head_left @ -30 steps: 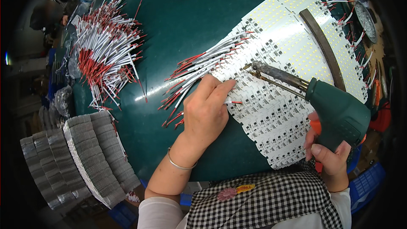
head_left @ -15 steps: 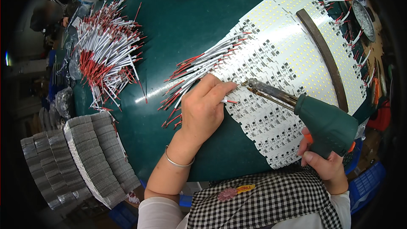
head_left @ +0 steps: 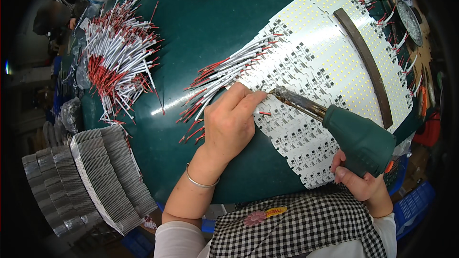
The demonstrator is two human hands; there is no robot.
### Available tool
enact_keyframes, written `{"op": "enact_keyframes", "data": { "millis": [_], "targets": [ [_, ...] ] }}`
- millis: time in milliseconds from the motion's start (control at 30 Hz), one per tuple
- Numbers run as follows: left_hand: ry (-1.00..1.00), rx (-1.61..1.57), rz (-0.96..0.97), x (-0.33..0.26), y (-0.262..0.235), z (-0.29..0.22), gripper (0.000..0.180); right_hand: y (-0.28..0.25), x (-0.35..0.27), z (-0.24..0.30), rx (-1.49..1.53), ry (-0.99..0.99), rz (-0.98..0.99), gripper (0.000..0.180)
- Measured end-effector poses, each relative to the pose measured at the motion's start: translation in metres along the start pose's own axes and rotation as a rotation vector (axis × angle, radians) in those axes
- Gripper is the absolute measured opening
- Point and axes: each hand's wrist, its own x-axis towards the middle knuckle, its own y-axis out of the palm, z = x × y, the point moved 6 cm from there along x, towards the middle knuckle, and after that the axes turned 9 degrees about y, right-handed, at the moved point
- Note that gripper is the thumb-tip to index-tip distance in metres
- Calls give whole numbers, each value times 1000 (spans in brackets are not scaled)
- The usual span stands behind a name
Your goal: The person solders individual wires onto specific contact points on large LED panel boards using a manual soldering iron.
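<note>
Shifted left and a little lower since a second ago: green soldering gun (head_left: 358,138), metal tip (head_left: 279,92) now just beside the fingertips of left hand (head_left: 228,124). Gripped by its handle in right hand (head_left: 356,184). Left fingers closed in a pinch at left edge of the overlapping white circuit boards (head_left: 306,131); cannot tell on what. Poking out beside them, a short red-and-white lead (head_left: 262,112). Boards fanned over right side of green worktop (head_left: 186,28), dark curved bar (head_left: 366,62) on top. Seemingly done, judging by the row of wires (head_left: 239,64) along upper left edge: upper boards, joints too small to check. Apparently left: lower boards, no wires visible there past the short lead. Loose wires (head_left: 119,52) heaped well apart at left.
</note>
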Motion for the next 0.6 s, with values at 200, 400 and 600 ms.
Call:
{"op": "enact_keyframes", "data": {
  "millis": [200, 400, 600],
  "targets": [
    [18, 27, 11, 2, -1, -3, 41, -13, -8, 7, 466, 207, -287, 57],
    [-23, 1, 68, 2, -3, -5, 38, -25, -11, 9, 479, 101, -295, 62],
    [-105, -120, 146, 11, -13, -10, 29, -35, -16, 12, 516, 67, -389, 66]
  ]
}}
